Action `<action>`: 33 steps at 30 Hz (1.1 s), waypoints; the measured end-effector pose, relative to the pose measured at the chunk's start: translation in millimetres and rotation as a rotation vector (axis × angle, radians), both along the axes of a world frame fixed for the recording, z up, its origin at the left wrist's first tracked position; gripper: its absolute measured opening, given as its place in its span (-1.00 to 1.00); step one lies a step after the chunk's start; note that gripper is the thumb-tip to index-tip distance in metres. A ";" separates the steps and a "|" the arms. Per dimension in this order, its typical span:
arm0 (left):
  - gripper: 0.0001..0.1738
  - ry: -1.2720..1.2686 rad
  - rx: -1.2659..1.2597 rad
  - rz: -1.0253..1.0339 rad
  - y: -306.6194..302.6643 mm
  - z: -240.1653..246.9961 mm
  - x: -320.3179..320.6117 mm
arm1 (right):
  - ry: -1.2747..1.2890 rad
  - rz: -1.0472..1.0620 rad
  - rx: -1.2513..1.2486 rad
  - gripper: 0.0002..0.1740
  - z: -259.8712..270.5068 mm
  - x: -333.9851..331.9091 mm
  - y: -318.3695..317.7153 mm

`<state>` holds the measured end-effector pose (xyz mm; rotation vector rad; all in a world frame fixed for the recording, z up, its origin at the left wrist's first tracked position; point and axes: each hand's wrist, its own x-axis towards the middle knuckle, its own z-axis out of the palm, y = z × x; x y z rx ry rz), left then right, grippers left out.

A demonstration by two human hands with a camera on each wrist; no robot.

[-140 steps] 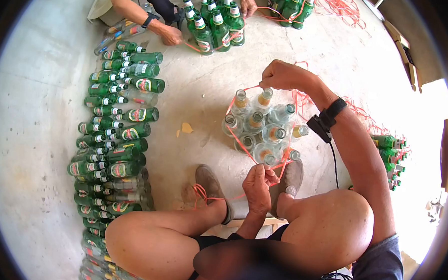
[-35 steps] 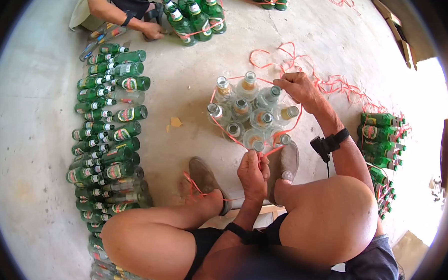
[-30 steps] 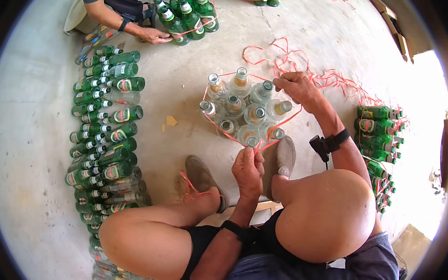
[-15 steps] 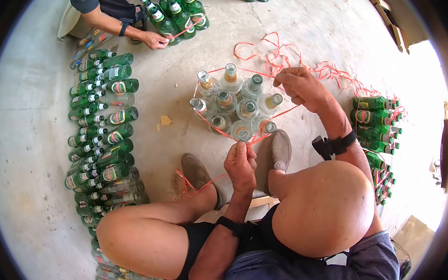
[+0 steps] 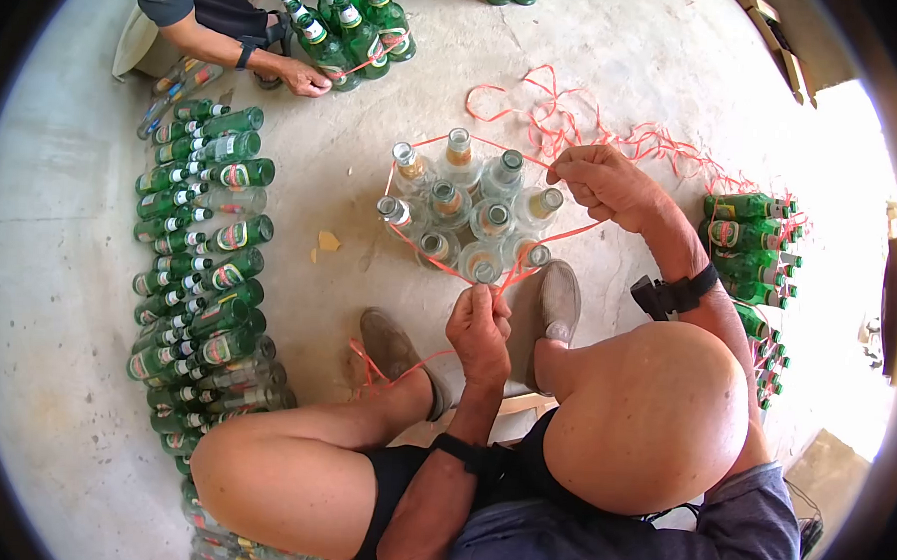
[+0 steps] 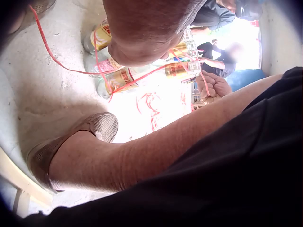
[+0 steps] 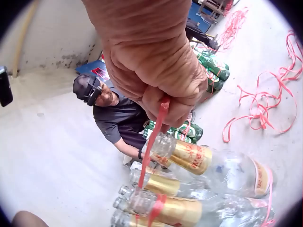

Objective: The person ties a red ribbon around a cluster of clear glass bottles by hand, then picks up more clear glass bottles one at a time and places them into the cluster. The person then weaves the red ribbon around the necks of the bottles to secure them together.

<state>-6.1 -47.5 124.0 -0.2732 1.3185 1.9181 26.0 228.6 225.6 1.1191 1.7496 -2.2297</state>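
Observation:
Clear glass bottles stand upright in a tight cluster on the floor, with a pink strap looped around them. At the near side, my left hand pinches the strap close to a bottle neck. My right hand, raised to the right of the cluster, grips the strap in curled fingers. In the right wrist view the strap runs from my right hand down past the gold-labelled bottles. My left hand hides part of the bottles in the left wrist view.
Green bottles lie stacked along the left wall. Another person's hand touches a strapped green bundle at the top. Loose strap lies beyond my right hand; more green bottles lie at the right. My shoes flank the near side.
The cluster and both my hands have shifted left in the head view. My right hand, earlier above the cluster, is now at its right, and the strap loop stands wider there. The other person's hand has moved.

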 end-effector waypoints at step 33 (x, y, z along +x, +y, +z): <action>-0.69 -0.021 0.016 0.006 0.8 2.9 0.7 | 0.009 -0.021 -0.143 -0.48 38.9 10.6 -16.1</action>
